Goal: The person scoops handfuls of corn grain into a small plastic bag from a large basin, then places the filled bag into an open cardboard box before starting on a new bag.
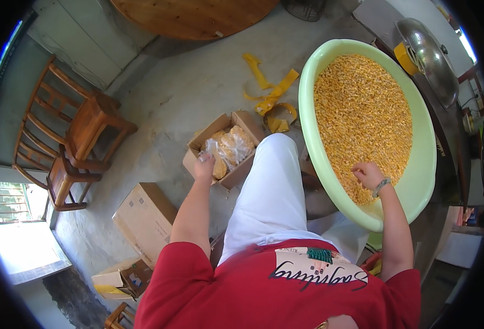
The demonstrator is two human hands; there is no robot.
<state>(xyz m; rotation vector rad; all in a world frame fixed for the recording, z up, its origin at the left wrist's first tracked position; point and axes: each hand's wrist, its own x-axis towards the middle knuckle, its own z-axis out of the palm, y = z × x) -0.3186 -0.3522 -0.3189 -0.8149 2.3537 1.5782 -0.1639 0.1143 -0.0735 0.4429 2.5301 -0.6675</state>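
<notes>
A large pale green basin [308,118] on my right is filled with loose yellow corn kernels [365,109]. Low over the near part of the kernels is my right hand [368,175], its fingers curled together; what they pinch, if anything, is too small to make out. A bracelet circles that wrist. To my left, my left hand [204,165] is at the near left side of an open cardboard box [235,176], with its fingers closed and whatever is in them hidden. Inside the box lie clear plastic bags [232,147] of yellow corn.
Yellow tape strips [269,96] lie tangled on the floor beyond the box. A closed carton [143,216] and a smaller open carton [127,277] stand at left, below wooden chairs [91,129]. A round wooden table [198,16] is ahead; a metal lid [428,60] is at far right.
</notes>
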